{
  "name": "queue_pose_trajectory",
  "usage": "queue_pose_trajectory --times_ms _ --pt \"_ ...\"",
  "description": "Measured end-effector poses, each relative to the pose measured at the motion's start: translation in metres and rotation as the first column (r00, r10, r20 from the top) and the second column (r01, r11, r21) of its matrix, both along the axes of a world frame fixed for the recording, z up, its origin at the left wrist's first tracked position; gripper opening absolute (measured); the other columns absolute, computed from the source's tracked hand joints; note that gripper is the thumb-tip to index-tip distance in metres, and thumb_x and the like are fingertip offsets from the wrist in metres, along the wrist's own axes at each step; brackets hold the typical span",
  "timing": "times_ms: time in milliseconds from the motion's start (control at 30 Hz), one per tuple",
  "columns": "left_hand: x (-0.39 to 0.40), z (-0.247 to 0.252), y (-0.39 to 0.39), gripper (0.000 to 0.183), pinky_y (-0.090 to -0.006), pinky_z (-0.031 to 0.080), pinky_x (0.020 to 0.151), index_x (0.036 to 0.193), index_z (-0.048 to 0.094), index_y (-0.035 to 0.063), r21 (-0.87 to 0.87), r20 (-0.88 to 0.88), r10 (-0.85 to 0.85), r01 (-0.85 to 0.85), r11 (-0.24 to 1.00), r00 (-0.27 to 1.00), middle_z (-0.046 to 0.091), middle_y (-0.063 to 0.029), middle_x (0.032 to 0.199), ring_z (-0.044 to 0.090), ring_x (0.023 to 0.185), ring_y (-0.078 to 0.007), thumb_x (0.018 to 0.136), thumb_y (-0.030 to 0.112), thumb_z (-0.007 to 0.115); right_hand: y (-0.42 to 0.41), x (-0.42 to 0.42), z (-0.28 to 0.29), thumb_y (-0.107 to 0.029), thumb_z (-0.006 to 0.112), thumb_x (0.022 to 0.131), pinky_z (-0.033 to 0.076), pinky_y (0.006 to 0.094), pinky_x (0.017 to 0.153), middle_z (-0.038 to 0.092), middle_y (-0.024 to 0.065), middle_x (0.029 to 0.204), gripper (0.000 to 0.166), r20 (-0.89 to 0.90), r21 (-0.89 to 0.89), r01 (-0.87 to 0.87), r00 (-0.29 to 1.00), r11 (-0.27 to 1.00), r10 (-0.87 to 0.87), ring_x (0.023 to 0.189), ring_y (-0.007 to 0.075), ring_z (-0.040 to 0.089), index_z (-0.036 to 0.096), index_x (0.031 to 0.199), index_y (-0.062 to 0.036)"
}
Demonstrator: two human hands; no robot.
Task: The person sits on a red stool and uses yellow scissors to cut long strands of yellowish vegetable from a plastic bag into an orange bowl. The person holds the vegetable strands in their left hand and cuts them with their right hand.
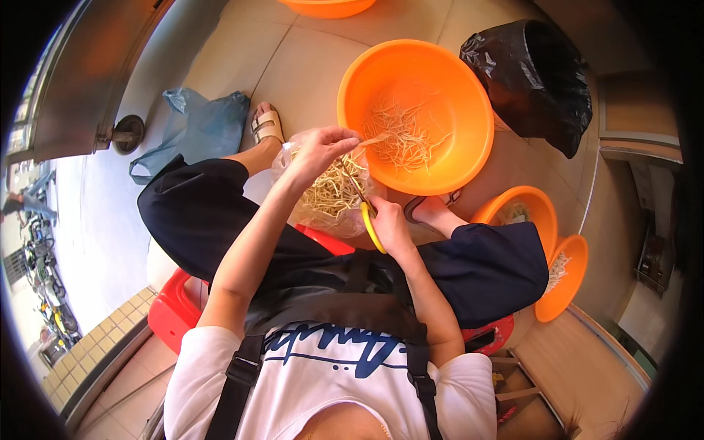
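Yellow-handled scissors (369,225) are in my right hand (389,224), their blades pointing up and left over a clear plastic bag (336,225) of thin, pale, root-like strands (330,192). My left hand (324,147) is above the bag's upper part, thumb and fingertips pinched together at the near left rim of a large orange basin (478,137). A thin pale strand seems to extend from those fingertips; its exact outline is blurred. Loose thin strands (404,135) lie in the bottom of the basin.
A blue plastic bag (212,124) lies on the floor at the left. Beyond the large basin on the right stands a black plastic bag (528,88). Two smaller orange containers (536,203) (577,275) with contents stand beside my right knee. Another orange basin (329,6) shows at the top edge.
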State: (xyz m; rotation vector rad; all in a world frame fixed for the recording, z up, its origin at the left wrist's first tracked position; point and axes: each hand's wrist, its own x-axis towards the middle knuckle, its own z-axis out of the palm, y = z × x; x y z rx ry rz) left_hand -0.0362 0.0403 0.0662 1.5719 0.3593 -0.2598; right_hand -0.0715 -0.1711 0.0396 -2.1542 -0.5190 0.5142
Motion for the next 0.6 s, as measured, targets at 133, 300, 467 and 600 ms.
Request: queue_pose_trajectory --times_ms 133,300,467,600 --pt "0.001 -0.058 0.006 0.033 -0.0284 0.047 0.077 0.105 0.063 -0.0028 0.289 -0.072 -0.216 0.228 0.930 0.974 0.066 -0.0106 0.099 0.061 0.087 -0.0154 0.082 0.021 0.066 -0.015 0.008 -0.015 -0.031 0.065 0.084 0.032 0.0198 0.036 0.053 0.0001 0.055 0.030 -0.550 0.190 0.277 0.825 0.942 -0.131 0.039 0.0033 0.043 0.061 0.083 -0.0019" --pt "-0.038 -0.086 0.000 0.019 -0.0409 0.049 0.068 0.086 0.068 0.0053 0.687 -0.091 -0.274 0.259 0.678 0.958 0.064 -0.0177 0.076 0.063 0.075 -0.0309 0.074 0.021 0.067 -0.019 0.016 -0.013 -0.036 0.065 0.084 0.033 0.0222 0.037 0.054 0.0001 0.051 0.035 -0.568 0.125 0.374 0.786 0.919 -0.243 0.039 0.0053 0.044 0.060 0.074 -0.0023" --pt "-0.021 -0.055 -0.010 0.019 -0.0360 0.048 0.067 0.088 0.068 0.0025 0.573 0.061 -0.185 0.117 0.811 0.981 0.062 -0.0168 0.077 0.063 0.072 -0.0280 0.079 0.018 0.063 -0.023 0.021 -0.019 -0.040 0.063 0.086 0.031 0.0193 0.035 0.048 -0.0008 0.053 0.040 -0.572 0.172 0.498 0.753 0.850 -0.325 0.038 0.0046 0.040 0.053 0.073 -0.0039" --pt "-0.012 -0.050 -0.011 0.018 -0.0269 0.045 0.064 0.092 0.067 -0.0017 0.252 0.145 -0.053 0.015 0.968 0.988 0.061 -0.0077 0.070 0.057 0.067 -0.0124 0.083 0.014 0.063 -0.026 0.022 -0.005 -0.042 0.062 0.086 0.031 0.0197 0.035 0.049 -0.0008 0.054 0.041 -0.575 0.174 0.585 0.713 0.792 -0.401 0.039 0.0046 0.040 0.052 0.074 -0.0044"
